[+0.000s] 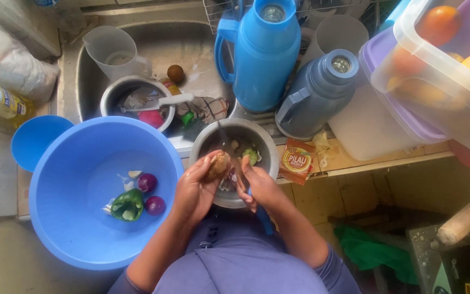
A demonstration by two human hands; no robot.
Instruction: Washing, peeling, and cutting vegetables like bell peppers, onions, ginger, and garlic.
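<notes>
Steel bowl (265,142) under left hand (194,190) gripping potato (218,164); right hand (259,187) clutching knife (228,148) (blue basin (66,218) beside).

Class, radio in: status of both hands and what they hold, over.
Left hand shut on potato. Right hand shut on knife, over metal bowl. Nothing between them.

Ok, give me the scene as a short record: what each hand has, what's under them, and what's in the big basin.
left hand: left hand holds a brownish potato over the metal bowl
right hand: right hand in a grip on a blue-handled knife, blade at the potato
metal bowl: peelings and pale pieces inside
blue basin: green pepper, two red onions, garlic bits
sink: steel pot with spoon, clear jug
counter: blue flask, grey flask, spice sachet
</notes>
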